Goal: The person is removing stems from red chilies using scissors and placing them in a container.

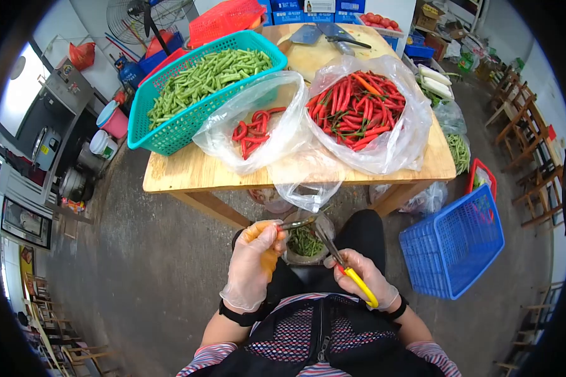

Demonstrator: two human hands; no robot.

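In a clear glove, my left hand (256,254) pinches a dark reddish chili pepper (297,224) by one end, its other end pointing right. My right hand (360,276), also gloved, is closed round a pair of scissors (362,288) with yellow handles. The scissor blades reach up to the free end of the pepper. Below them, between my legs, a container (314,261) holds green trimmings. On the table in front, one clear bag (339,151) is full of red chilies, and a second clear bag (215,139) holds a few red pieces.
A teal basket (188,119) of cut green beans stands on the left of the wooden table (434,164). Cleavers (306,34) lie at its back. To my right on the floor sits a blue crate (421,251). Wooden chairs (525,125) line the right side.
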